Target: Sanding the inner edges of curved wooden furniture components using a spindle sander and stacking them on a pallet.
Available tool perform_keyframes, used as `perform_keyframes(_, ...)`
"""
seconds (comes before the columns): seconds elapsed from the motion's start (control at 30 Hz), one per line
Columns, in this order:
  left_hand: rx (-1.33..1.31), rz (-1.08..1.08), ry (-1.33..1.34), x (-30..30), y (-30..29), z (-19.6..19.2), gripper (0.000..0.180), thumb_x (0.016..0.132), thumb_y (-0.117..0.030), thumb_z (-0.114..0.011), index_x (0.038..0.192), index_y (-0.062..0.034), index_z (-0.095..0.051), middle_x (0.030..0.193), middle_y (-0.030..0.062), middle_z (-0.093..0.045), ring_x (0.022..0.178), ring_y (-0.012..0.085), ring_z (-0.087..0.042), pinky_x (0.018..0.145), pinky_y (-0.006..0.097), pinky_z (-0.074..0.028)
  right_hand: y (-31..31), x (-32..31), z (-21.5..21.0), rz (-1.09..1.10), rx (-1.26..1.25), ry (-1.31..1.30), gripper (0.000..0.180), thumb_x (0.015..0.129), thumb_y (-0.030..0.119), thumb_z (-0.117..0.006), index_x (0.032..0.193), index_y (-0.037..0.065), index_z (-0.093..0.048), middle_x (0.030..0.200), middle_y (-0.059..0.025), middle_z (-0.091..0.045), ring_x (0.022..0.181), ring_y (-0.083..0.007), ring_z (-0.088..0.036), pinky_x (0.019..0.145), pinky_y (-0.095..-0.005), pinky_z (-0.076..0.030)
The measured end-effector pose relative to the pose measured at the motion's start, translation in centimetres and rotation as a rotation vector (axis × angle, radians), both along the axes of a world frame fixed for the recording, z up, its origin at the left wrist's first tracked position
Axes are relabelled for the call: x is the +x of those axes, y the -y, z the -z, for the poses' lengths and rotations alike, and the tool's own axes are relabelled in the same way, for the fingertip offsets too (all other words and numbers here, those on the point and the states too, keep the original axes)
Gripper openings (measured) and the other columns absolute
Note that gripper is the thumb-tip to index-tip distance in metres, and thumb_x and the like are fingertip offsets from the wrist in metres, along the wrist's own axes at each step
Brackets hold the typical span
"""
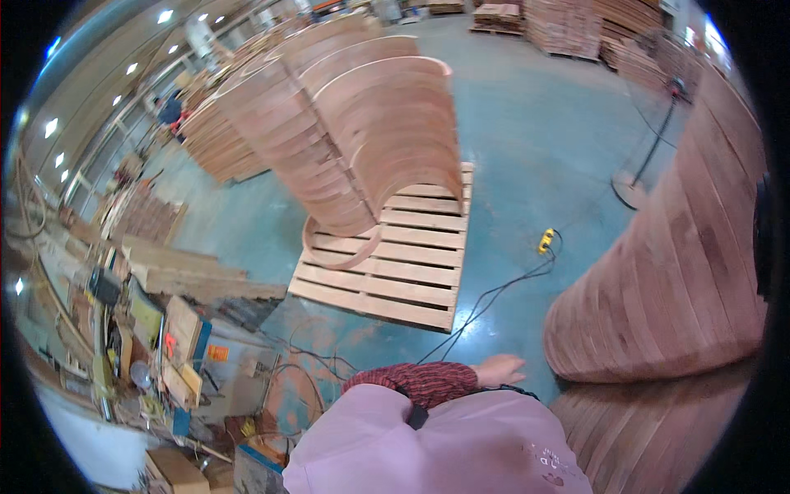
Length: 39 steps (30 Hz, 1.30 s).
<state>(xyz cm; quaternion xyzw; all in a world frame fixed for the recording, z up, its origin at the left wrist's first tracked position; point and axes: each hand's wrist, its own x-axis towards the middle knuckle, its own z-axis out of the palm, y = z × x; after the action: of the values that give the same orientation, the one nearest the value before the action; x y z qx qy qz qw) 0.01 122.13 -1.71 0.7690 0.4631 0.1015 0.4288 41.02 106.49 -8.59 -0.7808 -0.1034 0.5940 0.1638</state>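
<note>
Cluttered table [123, 329] of scrap boards at left. A slatted pallet [395, 280] carries stacked curved wood panels [370, 140], smooth and arched. One hand [499, 368], apparently the right, hangs open and empty, reaching toward the tall stack of curved boards [683, 272] just beside it. The left hand is unseen. Handling looks unstarted; gripping needs both hands.

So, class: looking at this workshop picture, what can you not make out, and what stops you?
- Right hand: only the fingers show in the head view; whether it holds anything cannot be told.
- Left hand: not visible; the pink garment covers the lower frame.
- Stack of curved wood at right: cut off by the dark rim.
- Person in blue far back: too small to tell their work.
- Cluttered bench: items too small and blurred.
</note>
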Motion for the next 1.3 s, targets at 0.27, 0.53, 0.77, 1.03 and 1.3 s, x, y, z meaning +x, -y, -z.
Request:
perform_keyframes(0.27,-0.173,-0.471,-0.211,-15.9,7.4,3.5,0.042,0.097,-0.039,-0.063,0.114,-0.0009,-0.068,0.11,0.0256,-0.071,0.102,0.0448,-0.068,0.088,0.056,-0.053,-19.4,-7.4,1.3,-0.141,0.281,0.085,0.025,0.099,0.032,-0.057,0.092,0.009,-0.063,0.079,-0.0061,-0.062,0.064,-0.0227,-0.061,0.052,-0.039,-0.044)
perform_keyframes(0.53,-0.408,-0.858,-0.145,-18.9,13.0,8.6,0.05,0.098,-0.048,-0.058,0.112,-0.0014,-0.07,0.117,0.0267,-0.071,0.11,0.0462,-0.067,0.091,0.056,-0.051,-35.7,-29.4,0.4,-0.667,0.4,-0.191,0.027,0.099,0.023,-0.061,0.116,0.003,-0.064,0.087,-0.0069,-0.067,0.075,-0.0184,-0.066,0.055,-0.0332,-0.048)
perform_keyframes(0.77,-0.541,-1.322,0.087,-19.7,10.6,17.3,0.057,0.096,-0.053,-0.056,0.121,-0.0028,-0.068,0.124,0.0264,-0.069,0.119,0.0464,-0.062,0.094,0.053,-0.049,-62.8,-48.6,-5.2,-0.918,0.849,-0.274,0.038,0.099,0.017,-0.059,0.132,0.0,-0.06,0.081,-0.004,-0.065,0.058,-0.0111,-0.056,0.048,-0.0272,-0.045)
perform_keyframes(1.03,-0.279,-1.24,0.012,-24.1,0.7,14.6,0.048,0.102,-0.044,-0.053,0.121,-0.0025,-0.068,0.118,0.0252,-0.07,0.111,0.0449,-0.065,0.093,0.052,-0.051,-95.2,-68.7,-19.8,-0.779,1.432,0.004,0.07,0.099,0.037,-0.065,0.148,-0.011,-0.047,0.147,-0.0271,-0.055,0.131,-0.033,-0.057,0.109,-0.0409,-0.044)
perform_keyframes(1.3,-0.542,-1.561,-0.094,-26.1,-3.1,6.0,0.054,0.102,-0.048,-0.053,0.11,0.0026,-0.069,0.107,0.0268,-0.071,0.105,0.0451,-0.066,0.088,0.054,-0.05,-105.2,-80.3,-26.8,-0.886,1.302,0.101,0.075,0.093,0.048,-0.068,0.133,-0.014,-0.059,0.127,-0.0283,-0.067,0.12,-0.0372,-0.065,0.101,-0.0462,-0.049)
